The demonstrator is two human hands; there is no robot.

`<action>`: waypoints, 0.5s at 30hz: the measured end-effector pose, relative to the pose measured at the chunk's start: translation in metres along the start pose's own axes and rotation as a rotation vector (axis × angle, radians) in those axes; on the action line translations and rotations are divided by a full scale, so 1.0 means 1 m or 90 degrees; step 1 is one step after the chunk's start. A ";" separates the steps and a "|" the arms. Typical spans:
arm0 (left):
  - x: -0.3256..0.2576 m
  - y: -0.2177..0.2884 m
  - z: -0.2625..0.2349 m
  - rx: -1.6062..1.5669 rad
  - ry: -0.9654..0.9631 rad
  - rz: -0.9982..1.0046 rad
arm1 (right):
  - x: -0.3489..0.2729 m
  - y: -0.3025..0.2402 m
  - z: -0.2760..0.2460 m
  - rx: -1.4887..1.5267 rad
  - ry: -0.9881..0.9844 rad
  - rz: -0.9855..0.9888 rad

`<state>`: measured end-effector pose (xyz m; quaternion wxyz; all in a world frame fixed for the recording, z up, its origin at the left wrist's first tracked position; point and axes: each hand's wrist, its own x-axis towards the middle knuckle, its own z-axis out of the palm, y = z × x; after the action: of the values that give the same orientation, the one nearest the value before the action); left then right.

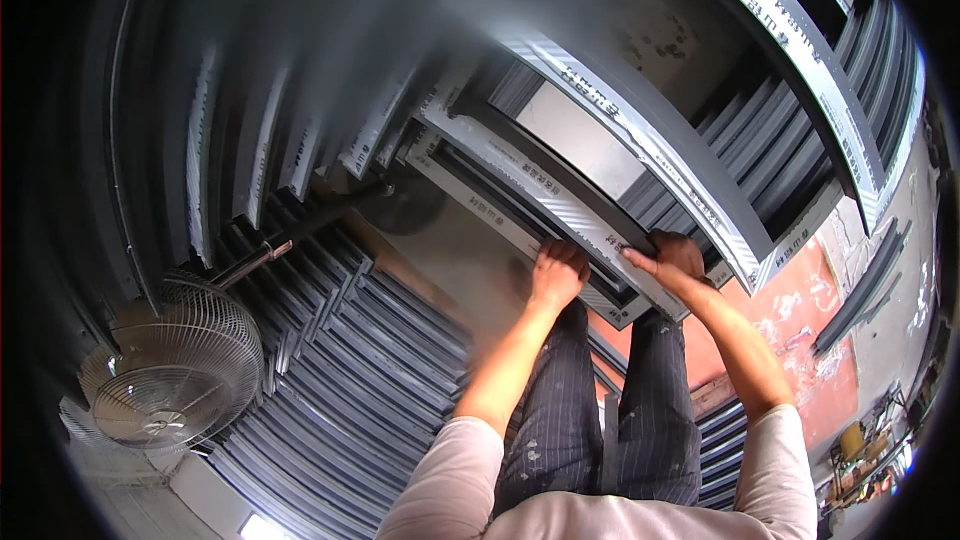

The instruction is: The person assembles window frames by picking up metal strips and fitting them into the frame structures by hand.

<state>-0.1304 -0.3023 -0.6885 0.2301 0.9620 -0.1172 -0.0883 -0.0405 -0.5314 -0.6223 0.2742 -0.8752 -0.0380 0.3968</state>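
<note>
In front of my legs are long dark grey rectangular frames with printed white protective film on their faces. My left hand has its fingers curled over the edge of the nearer frame. Just right of it, my right hand grips the film-covered frame behind it, thumb on the near face and fingers over the far side. These two frames lie close together, almost parallel. Whether they are joined cannot be made out. The fingertips of both hands are partly hidden.
Another large filmed frame rises just beyond my right hand, with a further one to its right. A wire-caged fan stands at left beside stacked dark profiles. Loose dark strips lie at right near an orange-red board.
</note>
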 end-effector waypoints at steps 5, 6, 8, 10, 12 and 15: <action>-0.002 -0.003 -0.003 0.031 -0.049 -0.008 | 0.010 0.007 0.006 -0.053 -0.071 -0.014; -0.002 -0.003 -0.003 0.020 -0.045 -0.006 | 0.010 0.006 0.004 -0.049 -0.066 -0.018; -0.001 -0.005 -0.003 0.032 -0.012 0.011 | 0.008 0.004 -0.001 -0.047 -0.085 -0.014; 0.001 -0.002 -0.003 0.036 -0.011 0.012 | 0.007 0.007 -0.002 -0.056 -0.065 -0.022; 0.000 -0.003 -0.002 0.041 -0.008 0.012 | 0.006 0.009 -0.005 -0.010 -0.019 -0.035; 0.004 -0.001 -0.006 0.033 -0.048 -0.008 | 0.005 -0.001 -0.010 -0.057 0.028 -0.030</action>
<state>-0.1252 -0.2996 -0.6844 0.2003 0.9644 -0.1216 -0.1226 -0.0302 -0.5337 -0.6196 0.2448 -0.8940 -0.0705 0.3685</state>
